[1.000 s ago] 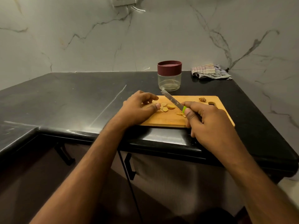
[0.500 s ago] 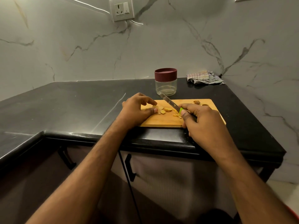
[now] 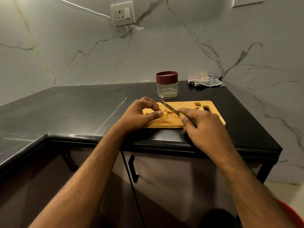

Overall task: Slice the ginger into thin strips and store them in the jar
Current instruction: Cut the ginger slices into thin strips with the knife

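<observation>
A wooden cutting board (image 3: 213, 118) lies at the front edge of the black counter. On it, my left hand (image 3: 139, 115) pinches a pale ginger piece (image 3: 164, 116) between thumb and fingers. My right hand (image 3: 202, 124) grips the green handle of a knife (image 3: 169, 108), whose blade angles up-left across the ginger slices (image 3: 169, 112). Two small brown ginger bits (image 3: 197, 104) lie near the board's far right. Behind the board stands a clear glass jar (image 3: 167, 90) with a maroon lid on.
A folded striped cloth (image 3: 204, 80) lies at the counter's back right corner by the marble wall. A wall socket (image 3: 123, 13) sits above. Cabinet doors with black handles (image 3: 132, 168) are below the counter edge. A red object (image 3: 292, 214) shows at bottom right.
The view has tilted upward, so the counter sits lower in frame. My left hand has shifted its hold on the ginger, and the knife stays over the slices.
</observation>
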